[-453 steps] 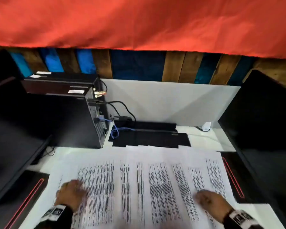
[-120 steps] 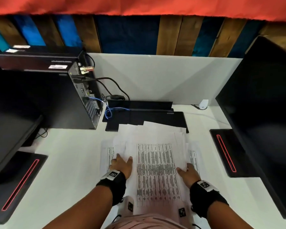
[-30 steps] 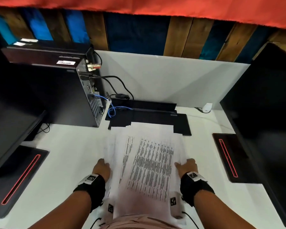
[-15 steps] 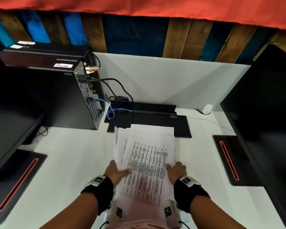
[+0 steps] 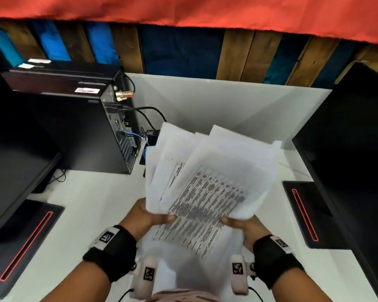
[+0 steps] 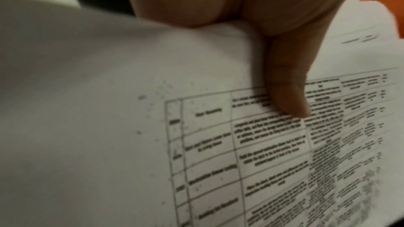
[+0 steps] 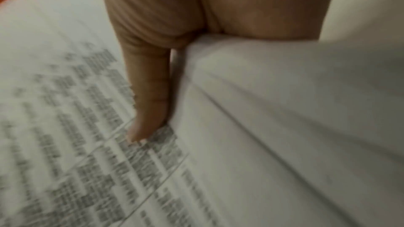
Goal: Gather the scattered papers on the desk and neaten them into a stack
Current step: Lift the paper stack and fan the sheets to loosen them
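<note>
A loose bundle of white printed papers (image 5: pixel 207 184) is lifted off the white desk (image 5: pixel 92 205), its far ends fanned out unevenly and tilted to the right. My left hand (image 5: pixel 148 216) grips the bundle's left side, thumb on the top sheet (image 6: pixel 286 92). On the bundle's right side my right hand (image 5: pixel 247 228) grips the same way, thumb on the printed table (image 7: pixel 148 103). The papers (image 6: pixel 153 144) fill the left wrist view, and the papers (image 7: pixel 273 144) fill the right wrist view too. The fingers under the sheets are hidden.
A black computer tower (image 5: pixel 74 127) with cables stands at the back left. Black monitors stand at the left (image 5: pixel 13 171) and right (image 5: pixel 354 160), their bases (image 5: pixel 24 243) (image 5: pixel 303 214) on the desk. A white partition (image 5: pixel 216 101) closes the back.
The papers lay on the desk between my hands half a second ago. Now both hands have lifted the bundle up, and its far ends have fanned out.
</note>
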A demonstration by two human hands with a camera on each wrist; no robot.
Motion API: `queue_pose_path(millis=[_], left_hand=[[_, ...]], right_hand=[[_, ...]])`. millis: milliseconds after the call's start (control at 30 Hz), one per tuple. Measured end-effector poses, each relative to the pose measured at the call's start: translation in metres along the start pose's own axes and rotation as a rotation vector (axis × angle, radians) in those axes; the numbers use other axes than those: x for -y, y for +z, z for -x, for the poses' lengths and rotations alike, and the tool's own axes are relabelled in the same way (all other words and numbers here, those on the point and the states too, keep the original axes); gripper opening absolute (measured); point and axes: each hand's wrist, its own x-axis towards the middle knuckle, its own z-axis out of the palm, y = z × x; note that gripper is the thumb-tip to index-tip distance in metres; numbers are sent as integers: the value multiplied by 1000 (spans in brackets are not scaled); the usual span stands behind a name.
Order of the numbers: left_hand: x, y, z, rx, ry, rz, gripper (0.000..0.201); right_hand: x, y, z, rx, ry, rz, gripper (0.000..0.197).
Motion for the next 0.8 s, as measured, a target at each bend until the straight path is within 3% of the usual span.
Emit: queue_pose_path(millis=[67, 233, 433, 533, 800], left_hand=[[-17, -3, -4, -29, 42, 43, 58], [-36, -4, -9, -67, 78, 135, 85], [-49, -8, -1, -99, 175, 92, 52], [-49, -14, 2, -119, 230, -42, 59], [-20, -14, 11, -48, 97, -109, 70]], right_hand=[[25, 7, 5, -23, -112, -40, 99], [71, 21, 30, -25, -268, 37, 57], [82, 32, 52, -106, -360, 45, 31], [79, 33, 54, -100, -378, 72, 40], [61, 22, 41, -15, -313, 130, 52]])
